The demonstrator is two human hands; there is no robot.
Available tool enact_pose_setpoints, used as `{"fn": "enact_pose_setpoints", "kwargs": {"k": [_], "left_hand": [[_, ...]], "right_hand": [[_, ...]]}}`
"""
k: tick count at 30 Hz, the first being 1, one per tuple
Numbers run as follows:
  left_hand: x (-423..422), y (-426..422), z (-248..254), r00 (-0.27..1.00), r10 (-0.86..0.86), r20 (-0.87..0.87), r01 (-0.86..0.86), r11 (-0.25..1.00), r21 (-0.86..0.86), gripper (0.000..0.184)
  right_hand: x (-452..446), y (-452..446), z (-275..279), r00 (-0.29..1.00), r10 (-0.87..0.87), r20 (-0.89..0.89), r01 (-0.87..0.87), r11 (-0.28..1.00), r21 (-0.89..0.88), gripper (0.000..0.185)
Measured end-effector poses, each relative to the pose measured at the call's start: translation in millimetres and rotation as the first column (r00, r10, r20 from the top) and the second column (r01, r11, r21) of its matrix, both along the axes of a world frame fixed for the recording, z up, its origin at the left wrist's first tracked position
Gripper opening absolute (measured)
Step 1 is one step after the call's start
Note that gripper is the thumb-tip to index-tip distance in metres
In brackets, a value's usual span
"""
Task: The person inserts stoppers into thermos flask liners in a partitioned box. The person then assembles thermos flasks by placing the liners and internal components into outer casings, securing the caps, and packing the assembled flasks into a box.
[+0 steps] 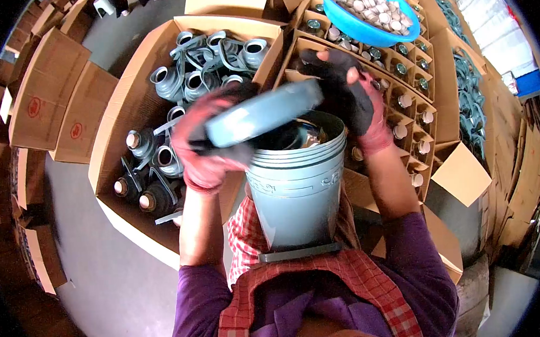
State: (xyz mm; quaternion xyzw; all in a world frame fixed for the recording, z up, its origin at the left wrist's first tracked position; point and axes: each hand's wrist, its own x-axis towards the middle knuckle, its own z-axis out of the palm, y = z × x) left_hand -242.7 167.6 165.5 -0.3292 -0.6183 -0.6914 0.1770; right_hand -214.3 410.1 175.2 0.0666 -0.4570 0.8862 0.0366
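Note:
A grey-blue plastic bucket (296, 194) with raised ornament stands upright against my apron, its mouth uncovered. Dark, shiny contents (302, 135) show inside, too unclear to name. My left hand (210, 144), in a red and black glove, grips a grey-blue round lid (263, 114) by its left side. The lid is tilted above the bucket's mouth and blurred by motion. At the bucket's far right rim is my right hand (355, 95), gloved with bare fingertips. Its fingers are bent but apart, with nothing visible in them. A grey strap-like handle (300, 253) lies at the bucket's lower end.
On the left, a large cardboard box (141, 232) holds several grey-necked containers (200, 83), some capped. Divided cartons (429, 88) of capped bottles stand right, with a blue basin (338, 22) of caps on top. Closed cartons (46, 95) stand far left; grey-blue straps (470, 100) fill a box at right.

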Motion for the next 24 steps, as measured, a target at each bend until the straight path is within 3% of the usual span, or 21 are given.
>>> {"fn": "enact_pose_setpoints", "kwargs": {"k": [2, 4, 5, 7, 10, 12, 14, 16, 18, 19, 20, 21, 22, 24], "left_hand": [[1, 15, 12, 0.972, -0.211, -0.101, 0.199, 0.973, -0.120, 0.069], [3, 24, 15, 0.963, -0.267, 0.036, 0.269, 0.962, -0.053, 0.066], [-2, 25, 18, 0.954, -0.299, -0.018, 0.298, 0.953, -0.060, 0.062], [-7, 25, 20, 0.942, -0.323, -0.089, 0.320, 0.946, -0.050, 0.062], [-2, 22, 7, 0.943, -0.296, -0.152, 0.296, 0.955, -0.023, 0.059], [4, 16, -6, 0.972, -0.225, -0.071, 0.226, 0.974, 0.015, 0.055], [2, 5, -12, 0.975, -0.204, 0.092, 0.204, 0.979, 0.006, 0.054], [-7, -5, -3, 0.904, -0.284, 0.319, 0.304, 0.953, -0.015, 0.060], [-22, -8, 35, 0.886, -0.441, 0.145, 0.464, 0.829, -0.312, 0.057], [-1, 3, 65, 0.959, -0.279, 0.049, 0.268, 0.837, -0.478, 0.052], [22, 21, 85, 0.989, -0.126, -0.081, 0.051, 0.793, -0.607, 0.049], [29, 35, 82, 0.958, -0.128, -0.257, -0.053, 0.801, -0.596, 0.046], [37, 43, 80, 0.950, -0.068, -0.305, -0.160, 0.733, -0.661, 0.043], [22, 26, 56, 0.959, -0.098, -0.267, -0.058, 0.851, -0.522, 0.040]], "right_hand": [[1, -12, -16, 0.988, 0.002, -0.154, -0.001, 1.000, 0.008, 0.066], [15, -18, -26, 0.967, 0.173, -0.190, -0.195, 0.975, -0.109, 0.069], [12, -3, -45, 0.970, 0.138, -0.202, -0.143, 0.990, -0.009, 0.067], [16, -4, -51, 0.963, -0.099, -0.252, 0.157, 0.963, 0.219, 0.062], [22, -8, -26, 0.898, -0.041, -0.439, 0.176, 0.947, 0.270, 0.057], [21, -13, -15, 0.831, -0.033, -0.556, 0.258, 0.907, 0.332, 0.057], [26, -14, -5, 0.871, -0.038, -0.489, 0.300, 0.831, 0.469, 0.054], [35, -16, 9, 0.934, -0.085, -0.347, 0.267, 0.812, 0.519, 0.046], [23, -9, -15, 0.952, -0.018, -0.307, 0.102, 0.960, 0.262, 0.053], [23, -15, -7, 0.981, -0.107, -0.159, 0.137, 0.971, 0.198, 0.068], [9, -20, -23, 0.988, -0.046, -0.148, 0.048, 0.999, 0.012, 0.073], [-5, -25, -40, 0.990, 0.014, -0.142, -0.039, 0.984, -0.176, 0.079], [0, -27, -41, 0.993, 0.070, -0.096, -0.088, 0.976, -0.199, 0.081], [10, -30, -42, 0.984, 0.180, -0.001, -0.175, 0.952, -0.253, 0.086]]}}
